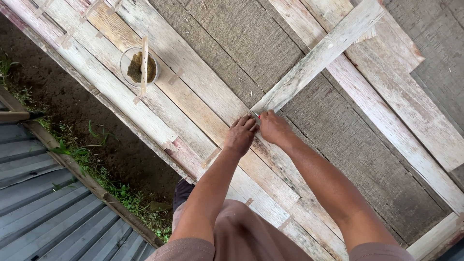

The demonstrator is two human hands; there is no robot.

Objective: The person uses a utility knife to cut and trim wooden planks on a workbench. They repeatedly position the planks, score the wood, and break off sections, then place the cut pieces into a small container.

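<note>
my left hand (240, 136) and right hand (274, 127) cover most of the small red-and-metal object (256, 116) pinched between them; too little shows to tell what it is. my fingertips hide the near end of the diagonal plank (316, 55), and its far end runs off the frame at 1 o'clock. the brownish contents of the small cup (138, 66) at 10 o'clock are too small to identify.

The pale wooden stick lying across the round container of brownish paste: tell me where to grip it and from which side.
Grip the pale wooden stick at its upper end, which juts past the rim of the round container of brownish paste, coming from above. It is thin and flat, so pinch its narrow edges between thumb and forefinger. Its lower end reaches down onto the weathered plank surface, leaving less room for fingers.
</note>
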